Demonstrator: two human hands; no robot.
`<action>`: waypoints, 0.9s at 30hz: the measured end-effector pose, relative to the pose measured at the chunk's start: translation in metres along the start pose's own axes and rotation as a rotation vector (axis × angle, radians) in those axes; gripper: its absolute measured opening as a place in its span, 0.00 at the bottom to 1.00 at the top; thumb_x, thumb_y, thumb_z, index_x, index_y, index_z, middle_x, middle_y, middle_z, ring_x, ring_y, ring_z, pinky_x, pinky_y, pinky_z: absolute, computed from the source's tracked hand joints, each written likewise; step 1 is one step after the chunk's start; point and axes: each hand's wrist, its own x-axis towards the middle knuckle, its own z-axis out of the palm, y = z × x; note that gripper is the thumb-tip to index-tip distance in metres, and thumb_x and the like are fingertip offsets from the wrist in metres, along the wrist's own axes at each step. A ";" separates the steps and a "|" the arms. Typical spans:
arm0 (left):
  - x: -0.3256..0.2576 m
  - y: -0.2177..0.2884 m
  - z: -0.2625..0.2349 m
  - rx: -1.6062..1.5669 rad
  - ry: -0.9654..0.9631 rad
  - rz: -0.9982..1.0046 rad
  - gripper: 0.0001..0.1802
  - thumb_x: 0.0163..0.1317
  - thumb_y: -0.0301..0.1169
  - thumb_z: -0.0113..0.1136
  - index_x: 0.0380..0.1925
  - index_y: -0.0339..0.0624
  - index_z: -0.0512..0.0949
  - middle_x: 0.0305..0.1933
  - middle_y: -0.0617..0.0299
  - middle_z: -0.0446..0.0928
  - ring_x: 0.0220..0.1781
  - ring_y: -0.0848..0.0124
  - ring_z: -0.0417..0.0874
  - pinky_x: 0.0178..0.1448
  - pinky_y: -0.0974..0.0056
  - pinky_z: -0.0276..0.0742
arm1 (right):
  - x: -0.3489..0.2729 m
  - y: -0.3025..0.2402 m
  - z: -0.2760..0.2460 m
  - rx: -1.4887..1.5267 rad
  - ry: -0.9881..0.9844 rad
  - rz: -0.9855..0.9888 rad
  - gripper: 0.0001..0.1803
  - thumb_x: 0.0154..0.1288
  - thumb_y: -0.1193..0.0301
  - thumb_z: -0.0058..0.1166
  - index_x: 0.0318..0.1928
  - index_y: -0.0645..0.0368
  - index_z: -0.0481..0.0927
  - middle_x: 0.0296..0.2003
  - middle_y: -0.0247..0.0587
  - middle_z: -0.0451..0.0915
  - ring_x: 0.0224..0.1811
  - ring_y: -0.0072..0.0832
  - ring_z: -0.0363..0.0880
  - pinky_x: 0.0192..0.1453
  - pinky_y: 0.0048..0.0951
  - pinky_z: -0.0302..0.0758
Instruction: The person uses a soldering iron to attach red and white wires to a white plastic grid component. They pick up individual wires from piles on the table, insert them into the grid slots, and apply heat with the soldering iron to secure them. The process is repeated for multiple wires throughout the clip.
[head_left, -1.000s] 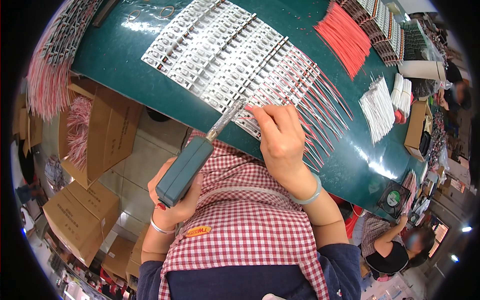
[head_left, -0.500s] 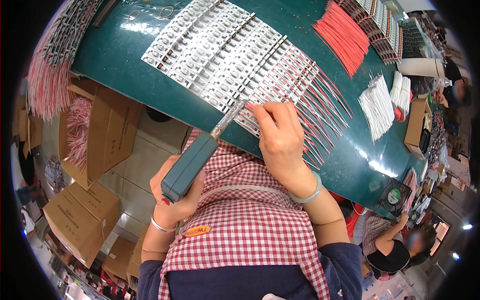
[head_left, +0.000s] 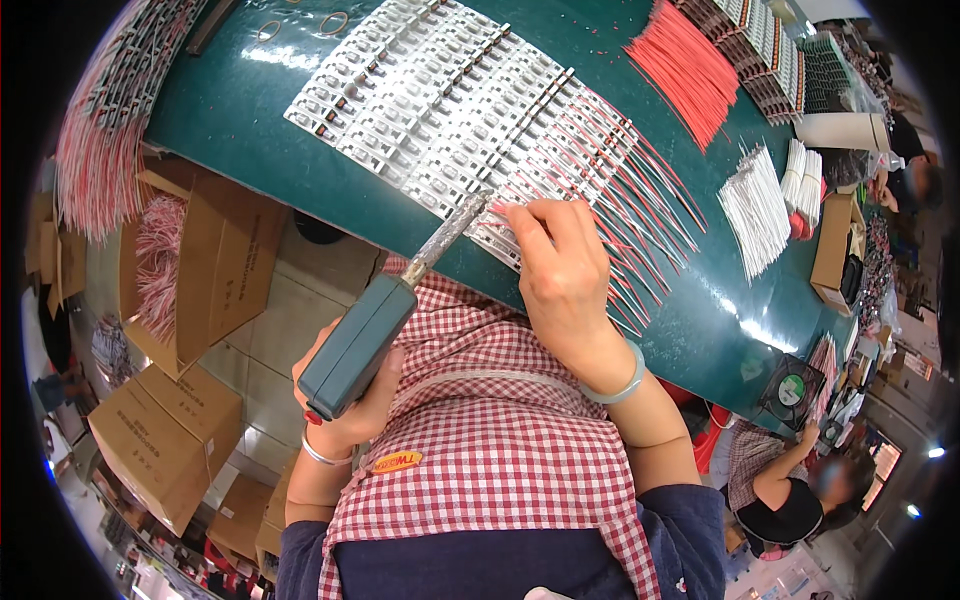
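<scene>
My left hand (head_left: 366, 410) is wrapped round the dark green body of a soldering gun (head_left: 360, 340). Its long metal barrel (head_left: 445, 235) slants up and right, the tip touching or just above the near edge of a panel of small white circuit boards (head_left: 440, 120). Close to that tip, my right hand (head_left: 562, 270) has thumb and forefinger pinched on the end of a red wire (head_left: 500, 208), right over a board. Red and white wires (head_left: 640, 200) fan out to the right from the boards at the panel's right end.
The panel lies on a green table (head_left: 230, 170). Loose red wires (head_left: 685, 75) and white wires (head_left: 752, 215) lie to the right, beside stacked boards (head_left: 755, 50). Wired boards (head_left: 105, 130) hang at the left. Cardboard boxes (head_left: 165, 440) stand lower left. A small fan (head_left: 790, 390) and another person (head_left: 785, 490) are at right.
The soldering gun and my left hand have shifted slightly left, and the barrel lies a little further left and higher. My right hand has hardly moved.
</scene>
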 end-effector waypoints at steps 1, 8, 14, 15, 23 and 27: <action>0.000 0.000 0.000 0.003 0.001 0.000 0.15 0.50 0.20 0.70 0.40 0.30 0.83 0.37 0.49 0.84 0.35 0.61 0.87 0.41 0.65 0.81 | 0.000 0.000 0.001 -0.005 0.005 0.002 0.15 0.50 0.81 0.58 0.42 0.68 0.81 0.34 0.42 0.75 0.36 0.36 0.73 0.36 0.33 0.73; -0.002 0.000 -0.002 0.010 0.018 0.015 0.14 0.51 0.20 0.69 0.39 0.29 0.83 0.36 0.50 0.83 0.35 0.61 0.86 0.40 0.66 0.81 | -0.005 -0.002 -0.003 0.050 0.052 -0.025 0.17 0.49 0.81 0.58 0.43 0.68 0.81 0.36 0.41 0.76 0.36 0.35 0.73 0.36 0.33 0.73; -0.002 0.003 -0.002 0.010 0.005 -0.012 0.14 0.50 0.19 0.69 0.39 0.29 0.82 0.39 0.49 0.83 0.36 0.61 0.87 0.42 0.65 0.82 | -0.009 -0.006 0.003 0.076 0.036 -0.008 0.16 0.51 0.81 0.58 0.43 0.68 0.82 0.36 0.40 0.76 0.36 0.34 0.73 0.35 0.32 0.73; -0.001 0.003 -0.002 0.022 -0.003 0.000 0.14 0.50 0.19 0.69 0.39 0.29 0.82 0.39 0.49 0.83 0.37 0.61 0.87 0.43 0.65 0.82 | -0.009 -0.006 0.003 0.072 0.032 -0.005 0.16 0.51 0.81 0.59 0.43 0.67 0.82 0.36 0.40 0.76 0.36 0.34 0.73 0.35 0.32 0.73; -0.001 0.001 -0.002 0.027 -0.045 -0.004 0.13 0.49 0.17 0.68 0.37 0.29 0.81 0.37 0.51 0.82 0.35 0.62 0.85 0.42 0.65 0.81 | -0.008 -0.007 0.003 0.043 0.014 0.002 0.15 0.52 0.80 0.58 0.43 0.67 0.82 0.35 0.40 0.76 0.36 0.34 0.74 0.36 0.32 0.73; 0.003 0.005 0.000 0.015 -0.039 0.009 0.12 0.49 0.17 0.67 0.36 0.29 0.81 0.36 0.52 0.81 0.33 0.63 0.84 0.40 0.66 0.80 | -0.008 -0.007 0.002 0.043 0.006 -0.004 0.15 0.52 0.80 0.58 0.43 0.67 0.82 0.35 0.40 0.76 0.36 0.34 0.74 0.36 0.32 0.73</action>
